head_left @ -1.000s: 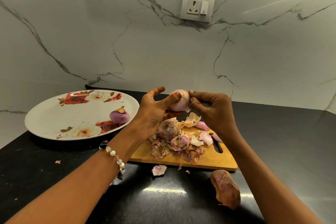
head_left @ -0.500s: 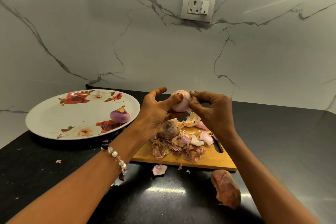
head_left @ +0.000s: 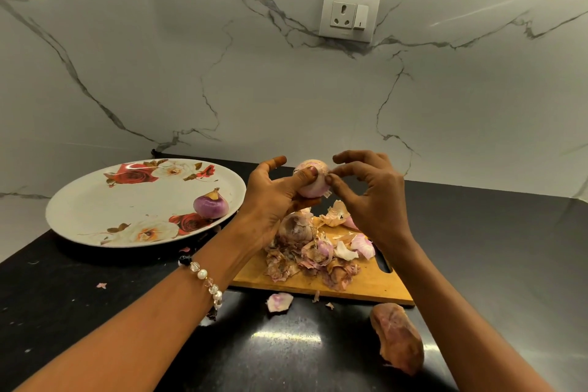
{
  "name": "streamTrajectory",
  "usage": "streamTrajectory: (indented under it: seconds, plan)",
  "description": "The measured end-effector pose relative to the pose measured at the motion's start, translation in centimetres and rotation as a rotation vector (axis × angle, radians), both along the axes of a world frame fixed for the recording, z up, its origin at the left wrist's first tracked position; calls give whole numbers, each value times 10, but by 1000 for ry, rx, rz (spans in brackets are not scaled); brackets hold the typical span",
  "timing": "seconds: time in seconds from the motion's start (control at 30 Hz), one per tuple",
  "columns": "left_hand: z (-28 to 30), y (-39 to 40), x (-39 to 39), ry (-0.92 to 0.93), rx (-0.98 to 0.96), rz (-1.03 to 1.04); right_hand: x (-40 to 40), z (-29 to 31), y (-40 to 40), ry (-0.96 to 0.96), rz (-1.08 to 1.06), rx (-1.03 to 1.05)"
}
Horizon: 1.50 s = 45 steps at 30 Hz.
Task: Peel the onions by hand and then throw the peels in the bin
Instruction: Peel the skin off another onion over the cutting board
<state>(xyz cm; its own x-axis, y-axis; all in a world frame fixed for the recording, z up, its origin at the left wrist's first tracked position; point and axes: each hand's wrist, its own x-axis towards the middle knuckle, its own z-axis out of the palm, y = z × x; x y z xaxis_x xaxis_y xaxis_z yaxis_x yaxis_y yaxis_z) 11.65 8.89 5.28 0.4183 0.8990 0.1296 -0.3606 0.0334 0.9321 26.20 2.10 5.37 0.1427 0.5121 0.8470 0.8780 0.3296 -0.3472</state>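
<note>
My left hand [head_left: 273,197] grips a pale pink onion [head_left: 313,180] above the wooden cutting board [head_left: 369,285], thumb across its front. My right hand [head_left: 372,197] pinches a strip of skin at the onion's right side with thumb and forefinger, the other fingers spread. An unpeeled onion [head_left: 296,227] lies on the board among a heap of peels [head_left: 318,258]. A peeled purple onion [head_left: 211,206] rests on the flowered plate [head_left: 95,200] at the left.
A large loose peel [head_left: 397,337] and a small pale peel [head_left: 279,302] lie on the black counter in front of the board. Small scraps dot the counter at the left. A marble wall with a socket [head_left: 350,14] stands behind. No bin is in view.
My hands have risen slightly with the onion. The right hand's outer fingers have spread while its thumb and forefinger stay pinched at the onion's skin.
</note>
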Motion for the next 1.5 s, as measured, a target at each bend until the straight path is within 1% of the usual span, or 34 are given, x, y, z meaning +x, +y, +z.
streamTrajectory:
  seconds: [0.2,0.33,0.4,0.57,0.67,0.83,0.93,1.1,1.37,1.5]
  plan:
    - [1,0,-1,-31,-41,-35,8,-4,3,-4,-92,-54]
    - [3,1,-2,-88,-68,-76,19,0,2,91,-160,-104]
    - [3,3,-2,-95,-72,-79,21,2,0,102,-162,-91]
    - [1,5,-2,-44,-47,-39,14,8,-5,108,-25,-52]
    - [1,4,-2,-14,-26,-33,10,7,-3,51,-36,-52]
    - [-1,5,-1,12,25,-34,6,5,-4,-13,28,-122]
    - [-3,7,-1,47,84,-38,5,4,-4,9,72,-135]
    - [-3,4,0,97,158,-30,2,3,-6,40,75,-103]
    - [-3,3,-1,97,186,-27,1,1,-5,45,56,-61]
    - [-2,1,0,83,189,-31,4,4,-8,124,77,-50]
